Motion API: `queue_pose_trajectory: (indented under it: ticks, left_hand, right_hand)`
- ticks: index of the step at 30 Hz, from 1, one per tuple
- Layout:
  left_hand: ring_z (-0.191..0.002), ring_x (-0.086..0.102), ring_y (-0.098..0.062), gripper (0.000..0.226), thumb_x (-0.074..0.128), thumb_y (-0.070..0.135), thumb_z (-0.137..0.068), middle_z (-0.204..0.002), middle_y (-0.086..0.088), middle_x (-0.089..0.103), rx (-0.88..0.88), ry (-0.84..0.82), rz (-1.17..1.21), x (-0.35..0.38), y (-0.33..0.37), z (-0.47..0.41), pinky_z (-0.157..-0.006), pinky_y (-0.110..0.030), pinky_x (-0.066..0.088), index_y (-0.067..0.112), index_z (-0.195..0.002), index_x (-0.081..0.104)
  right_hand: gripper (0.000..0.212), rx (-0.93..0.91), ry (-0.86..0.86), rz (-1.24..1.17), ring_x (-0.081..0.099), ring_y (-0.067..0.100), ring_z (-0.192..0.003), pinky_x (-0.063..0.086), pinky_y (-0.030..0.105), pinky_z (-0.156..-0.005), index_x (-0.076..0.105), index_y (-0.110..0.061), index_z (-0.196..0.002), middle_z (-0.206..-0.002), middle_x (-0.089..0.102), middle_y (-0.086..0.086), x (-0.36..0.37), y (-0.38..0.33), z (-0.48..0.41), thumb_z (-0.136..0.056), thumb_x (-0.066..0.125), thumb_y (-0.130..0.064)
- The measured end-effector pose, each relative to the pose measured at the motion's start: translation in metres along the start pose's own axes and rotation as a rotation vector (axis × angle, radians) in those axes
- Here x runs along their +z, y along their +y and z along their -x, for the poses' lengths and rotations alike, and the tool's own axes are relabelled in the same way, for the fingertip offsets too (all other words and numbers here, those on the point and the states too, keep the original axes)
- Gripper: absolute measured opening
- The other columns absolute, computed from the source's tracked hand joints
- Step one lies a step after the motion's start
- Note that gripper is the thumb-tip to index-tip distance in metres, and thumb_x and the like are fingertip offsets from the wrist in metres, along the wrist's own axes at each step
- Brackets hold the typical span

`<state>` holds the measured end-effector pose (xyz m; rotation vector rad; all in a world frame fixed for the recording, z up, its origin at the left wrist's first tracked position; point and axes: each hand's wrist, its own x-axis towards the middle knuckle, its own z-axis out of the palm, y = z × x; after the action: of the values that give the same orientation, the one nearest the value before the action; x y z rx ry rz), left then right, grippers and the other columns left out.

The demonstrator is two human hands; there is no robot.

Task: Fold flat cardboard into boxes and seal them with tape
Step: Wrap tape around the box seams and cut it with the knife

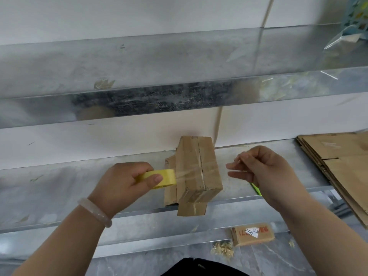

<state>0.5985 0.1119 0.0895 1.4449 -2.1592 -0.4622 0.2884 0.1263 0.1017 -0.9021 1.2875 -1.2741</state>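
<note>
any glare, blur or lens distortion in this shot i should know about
Head view: soft overall; the right hand smears with motion blur at its fingertips; the upper metal shelf shows hazy reflections; the clear tape glints across the box; the wide lens bows the shelf edges; the left hand and yellow tape roll look fairly sharp.

Lower shelf: grey galvanised metal shelf (59, 188) against a white wall.
Middle: taped brown cardboard box (199, 168), one flap overhanging the front edge.
Right: stack of flat brown cardboard sheets (342, 168).
Floor: grey tiled floor (288, 259) with a small labelled cardboard box (253, 236), pale scraps (222, 249) beside it.
</note>
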Motion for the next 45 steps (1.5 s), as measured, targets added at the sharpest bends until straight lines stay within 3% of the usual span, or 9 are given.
queue_pose_trajectory:
  ticks: [6, 9, 15, 24, 31, 36, 39, 45]
  left_hand:
    - [-0.056, 0.055, -0.001, 0.046, 0.036, 0.076, -0.077, -0.061, 0.018, 0.06, 0.054, -0.013, -0.271, 0.026, 0.012, 0.003, -0.054, -0.019, 0.041, 0.041, -0.083, 0.066]
    - [-0.05, 0.053, -0.003, 0.054, 0.034, 0.08, -0.077, -0.055, 0.016, 0.059, 0.087, 0.031, -0.456, 0.034, 0.01, 0.0, -0.053, -0.021, 0.041, 0.039, -0.079, 0.07]
    - [-0.056, 0.059, -0.004, 0.058, 0.033, 0.081, -0.079, -0.062, 0.015, 0.065, 0.126, 0.008, -0.463, 0.044, 0.005, -0.006, -0.065, -0.027, 0.048, 0.039, -0.091, 0.071]
    - [-0.053, 0.059, -0.006, 0.059, 0.031, 0.076, -0.085, -0.061, 0.014, 0.065, 0.119, 0.051, -0.51, 0.065, -0.011, -0.006, -0.064, -0.028, 0.047, 0.036, -0.09, 0.073]
    - [-0.061, 0.065, -0.01, 0.063, 0.027, 0.077, -0.085, -0.073, 0.011, 0.071, 0.046, 0.029, -0.519, 0.074, -0.026, -0.004, -0.068, -0.032, 0.05, 0.037, -0.104, 0.071]
    - [-0.058, 0.062, -0.009, 0.059, 0.031, 0.074, -0.087, -0.067, 0.011, 0.068, 0.041, -0.006, -0.517, 0.081, -0.036, -0.002, -0.064, -0.031, 0.049, 0.037, -0.114, 0.068]
    - [-0.053, 0.059, -0.009, 0.058, 0.029, 0.071, -0.088, -0.06, 0.012, 0.063, 0.046, -0.023, -0.51, 0.085, -0.037, -0.002, -0.059, -0.027, 0.043, 0.038, -0.117, 0.067]
    - [-0.05, 0.055, -0.009, 0.055, 0.031, 0.068, -0.087, -0.057, 0.011, 0.058, 0.027, -0.05, -0.445, 0.088, -0.038, 0.0, -0.057, -0.029, 0.046, 0.039, -0.118, 0.066]
  right_hand:
    - [0.019, 0.204, 0.063, -0.119, 0.072, 0.027, -0.072, 0.061, 0.033, -0.065, 0.057, 0.003, -0.083, -0.076, 0.066, 0.02, -0.022, 0.043, 0.008, -0.097, 0.048, -0.005]
    - [0.019, 0.231, 0.078, -0.138, 0.071, 0.026, -0.071, 0.062, 0.035, -0.068, 0.057, 0.003, -0.082, -0.073, 0.067, 0.017, -0.031, 0.057, 0.01, -0.097, 0.048, -0.005]
    - [0.018, 0.24, 0.108, -0.137, 0.071, 0.025, -0.071, 0.062, 0.038, -0.072, 0.057, 0.004, -0.086, -0.072, 0.067, 0.014, -0.035, 0.072, 0.008, -0.098, 0.048, -0.004]
    - [0.019, 0.292, 0.132, -0.202, 0.07, 0.023, -0.07, 0.062, 0.038, -0.074, 0.057, 0.001, -0.082, -0.064, 0.067, 0.009, -0.025, 0.097, -0.014, -0.099, 0.049, -0.004]
    - [0.017, 0.362, 0.132, -0.175, 0.069, 0.019, -0.064, 0.058, 0.043, -0.08, 0.056, 0.0, -0.083, -0.06, 0.068, 0.006, -0.005, 0.119, -0.026, -0.099, 0.052, -0.006]
    - [0.016, 0.352, 0.13, -0.05, 0.071, 0.028, -0.075, 0.057, 0.048, -0.085, 0.06, -0.003, -0.083, -0.074, 0.072, 0.012, 0.012, 0.137, -0.03, -0.097, 0.057, -0.01]
    - [0.013, 0.316, 0.141, 0.086, 0.072, 0.027, -0.079, 0.058, 0.048, -0.084, 0.067, -0.009, -0.084, -0.077, 0.074, 0.006, 0.02, 0.146, -0.028, -0.093, 0.065, -0.019]
    - [0.017, 0.274, 0.331, 0.122, 0.071, 0.022, -0.079, 0.058, 0.046, -0.083, 0.061, -0.018, -0.086, -0.079, 0.071, 0.003, 0.037, 0.156, -0.019, -0.084, 0.075, -0.027]
